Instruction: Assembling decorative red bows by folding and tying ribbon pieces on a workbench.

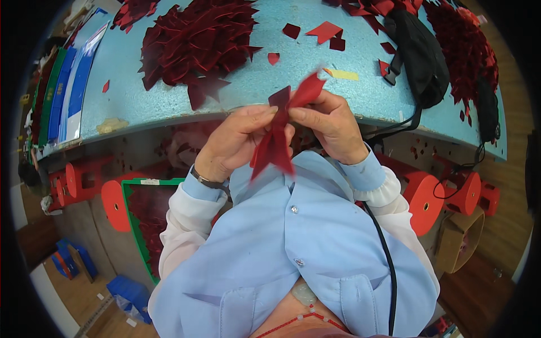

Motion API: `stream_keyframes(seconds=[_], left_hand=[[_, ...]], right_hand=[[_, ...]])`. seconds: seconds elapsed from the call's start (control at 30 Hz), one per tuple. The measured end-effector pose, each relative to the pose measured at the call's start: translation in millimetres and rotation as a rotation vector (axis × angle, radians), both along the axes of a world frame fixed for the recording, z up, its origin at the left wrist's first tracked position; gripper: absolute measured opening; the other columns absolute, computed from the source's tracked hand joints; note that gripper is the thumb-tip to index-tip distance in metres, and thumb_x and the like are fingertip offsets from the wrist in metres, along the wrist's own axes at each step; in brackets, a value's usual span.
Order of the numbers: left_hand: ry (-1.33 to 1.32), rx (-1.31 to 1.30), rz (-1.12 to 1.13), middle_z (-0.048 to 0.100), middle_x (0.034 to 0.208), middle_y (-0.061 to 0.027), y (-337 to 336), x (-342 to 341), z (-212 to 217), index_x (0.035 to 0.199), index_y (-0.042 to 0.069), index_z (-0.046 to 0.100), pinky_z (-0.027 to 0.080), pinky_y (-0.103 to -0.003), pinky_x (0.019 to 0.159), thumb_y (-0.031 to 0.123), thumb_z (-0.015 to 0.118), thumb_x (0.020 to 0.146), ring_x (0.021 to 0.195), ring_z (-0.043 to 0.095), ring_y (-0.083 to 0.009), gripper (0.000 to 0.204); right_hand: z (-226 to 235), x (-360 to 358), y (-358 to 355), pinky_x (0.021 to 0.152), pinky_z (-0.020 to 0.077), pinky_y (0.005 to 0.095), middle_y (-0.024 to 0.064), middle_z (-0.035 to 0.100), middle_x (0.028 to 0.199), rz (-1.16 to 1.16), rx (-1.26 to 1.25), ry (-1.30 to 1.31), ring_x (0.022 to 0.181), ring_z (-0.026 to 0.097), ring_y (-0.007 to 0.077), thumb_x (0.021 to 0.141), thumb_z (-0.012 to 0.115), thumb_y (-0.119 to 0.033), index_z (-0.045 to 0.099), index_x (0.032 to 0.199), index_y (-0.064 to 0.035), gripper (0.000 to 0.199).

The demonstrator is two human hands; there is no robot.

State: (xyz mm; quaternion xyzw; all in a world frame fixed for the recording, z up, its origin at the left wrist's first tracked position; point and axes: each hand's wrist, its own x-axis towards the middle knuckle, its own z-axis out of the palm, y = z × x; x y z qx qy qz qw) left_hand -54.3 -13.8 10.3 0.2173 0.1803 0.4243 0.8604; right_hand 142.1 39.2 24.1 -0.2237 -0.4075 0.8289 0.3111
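My left hand [234, 138] is closed, its thumb and fingers pinching a dark red velvet ribbon [274, 152] in front of my chest. The ribbon's two pointed tails hang down, slightly blurred. On the other side my right hand [335, 125] is closed too, gripping the ribbon's upper part between thumb and fingers, where a brighter red notched end sticks up to the right. The ribbon is folded or joined at the middle, but the fingers partly cover that spot. Beyond the hands, a large heap of dark red ribbon pieces [197, 39] lies on the light blue table [121, 93].
Loose red scraps [325, 32] and a yellow strip [342, 74] lie on the table. A black pouch [420, 56] with a strap rests at right, near another ribbon heap [465, 50]. Red stools [425, 203] stand below, and a green crate [127, 208] with ribbons is at left.
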Motion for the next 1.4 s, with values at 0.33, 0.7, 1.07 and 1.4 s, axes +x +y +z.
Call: stream_keyframes(seconds=[0.33,0.7,1.07,1.4], left_hand=[[0.438,0.118,0.433,0.057,0.117,-0.0159,-15,9,5,0.126,-0.003,0.045,0.049,-0.033,0.087,0.003,0.052,0.088,0.093,0.062,-0.0227,0.039],[0.613,0.058,0.577,0.065,0.092,-0.0079,-10,30,5,0.107,-0.003,0.059,0.049,-0.026,0.072,0.009,0.063,0.086,0.080,0.062,-0.0144,0.024],[0.632,-0.037,0.655,0.065,0.087,-0.0056,-8,36,1,0.102,-0.001,0.061,0.047,-0.023,0.064,0.016,0.062,0.089,0.074,0.060,-0.0110,0.021],[0.762,0.040,0.673,0.061,0.082,-0.0014,-6,45,4,0.098,0.001,0.061,0.044,-0.020,0.061,0.019,0.061,0.091,0.072,0.056,-0.0066,0.020]], right_hand=[[-15,8,4,0.061,0.0464,0.0246,0.0083,0.064,0.075,-0.341,0.183,-0.270,0.062,0.058,0.0125,0.083,0.065,-0.009,0.063,0.087,0.0027,0.012],[-10,4,2,0.057,0.0453,0.0220,0.0082,0.064,0.076,-0.310,0.203,-0.376,0.061,0.057,0.0115,0.083,0.067,-0.010,0.063,0.088,0.0039,0.016],[-33,-3,12,0.062,0.0424,0.0184,0.0017,0.065,0.086,-0.545,1.001,-0.453,0.069,0.055,0.0067,0.082,0.070,-0.012,0.067,0.087,-0.0004,0.013],[-22,-8,-2,0.055,0.0413,0.0184,0.0007,0.064,0.077,-0.481,0.564,-0.468,0.065,0.053,0.0028,0.083,0.068,-0.012,0.066,0.086,0.0003,0.013]])
